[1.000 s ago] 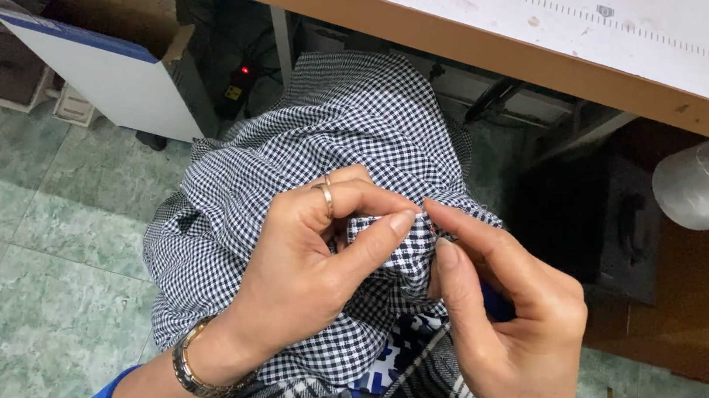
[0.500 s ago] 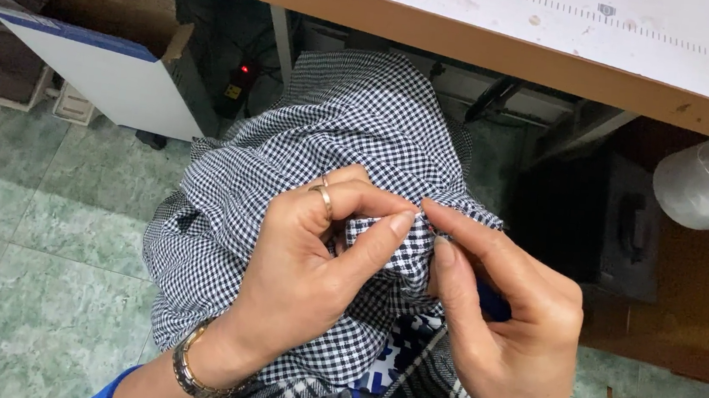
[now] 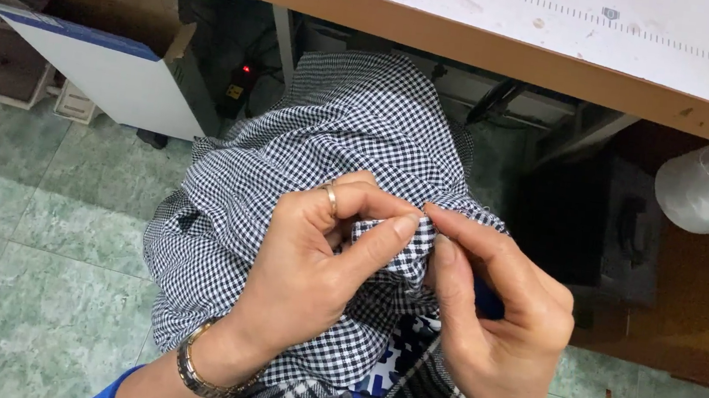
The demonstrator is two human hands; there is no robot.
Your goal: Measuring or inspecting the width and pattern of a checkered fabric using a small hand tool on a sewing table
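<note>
Fingertips of the left hand point(image 3: 312, 265) and right hand point(image 3: 490, 327) pinch a fold of black-and-white checked fabric point(image 3: 334, 144) over the lap; a seam, perhaps. Keep the cloth taut and the grips close.

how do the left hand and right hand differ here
The left hand wears a ring and, at the wrist, a metal watch band; the right hand shows neither. The left hand lies over the checked fabric from the left; the right comes in from the right side. Both pinch the same fold.
</note>
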